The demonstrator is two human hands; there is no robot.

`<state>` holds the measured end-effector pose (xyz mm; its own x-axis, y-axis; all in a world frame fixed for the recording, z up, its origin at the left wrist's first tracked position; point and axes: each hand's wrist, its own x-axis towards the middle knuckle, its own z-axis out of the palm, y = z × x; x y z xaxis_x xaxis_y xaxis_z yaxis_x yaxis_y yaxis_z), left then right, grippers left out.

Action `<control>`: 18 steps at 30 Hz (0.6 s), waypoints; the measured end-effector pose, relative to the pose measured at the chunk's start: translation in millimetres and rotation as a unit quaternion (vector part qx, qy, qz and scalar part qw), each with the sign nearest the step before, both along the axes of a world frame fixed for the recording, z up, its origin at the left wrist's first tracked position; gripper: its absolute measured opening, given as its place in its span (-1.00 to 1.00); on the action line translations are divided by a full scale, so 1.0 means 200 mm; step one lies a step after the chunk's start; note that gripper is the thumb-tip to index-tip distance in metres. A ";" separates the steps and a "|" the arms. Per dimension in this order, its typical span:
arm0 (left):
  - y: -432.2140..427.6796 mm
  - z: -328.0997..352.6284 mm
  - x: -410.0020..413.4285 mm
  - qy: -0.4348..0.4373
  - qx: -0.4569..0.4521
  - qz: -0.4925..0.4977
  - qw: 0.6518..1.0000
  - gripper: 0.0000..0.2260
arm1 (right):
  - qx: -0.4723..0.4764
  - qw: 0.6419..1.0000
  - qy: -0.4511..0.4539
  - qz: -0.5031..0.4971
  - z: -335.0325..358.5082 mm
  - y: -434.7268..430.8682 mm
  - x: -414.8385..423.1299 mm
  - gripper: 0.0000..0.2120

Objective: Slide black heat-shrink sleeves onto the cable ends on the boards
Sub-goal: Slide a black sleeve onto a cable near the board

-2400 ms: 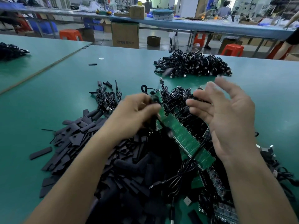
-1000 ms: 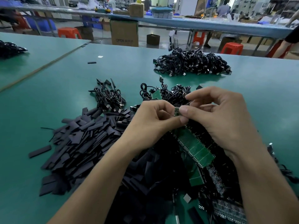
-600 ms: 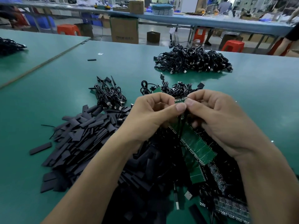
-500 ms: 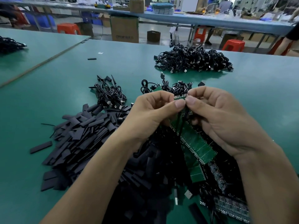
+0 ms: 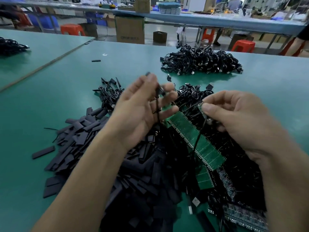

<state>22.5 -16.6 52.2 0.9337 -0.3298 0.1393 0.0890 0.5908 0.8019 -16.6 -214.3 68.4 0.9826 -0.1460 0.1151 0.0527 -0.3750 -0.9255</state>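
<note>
Cardboard box (image 5: 130, 30), background: one dark printed line low on its front face, too blurred to read; no other txt legible.

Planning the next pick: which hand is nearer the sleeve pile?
Left. Left hand is above the right edge of the sleeve pile; right hand is farther right, over the boards.

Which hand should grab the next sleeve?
Likely left: the left hand sits next to the sleeve pile, though blurred; the right hand is busy pinching a cable end over the boards.
</note>
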 end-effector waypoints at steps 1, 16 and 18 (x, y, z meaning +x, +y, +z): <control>0.02 0.02 0.00 -0.003 -0.021 0.023 1.000 -0.85 | -0.098 0.994 -0.011 -0.040 -0.01 -0.01 0.00 -0.83; 0.06 0.00 0.00 -0.159 0.606 0.347 0.698 -0.76 | -0.443 0.869 -0.034 0.220 -0.16 0.47 -0.12 -0.85; 0.07 0.00 0.00 -0.138 0.643 0.336 0.674 -0.69 | -0.460 0.857 0.002 0.231 -0.22 0.50 -0.11 -0.90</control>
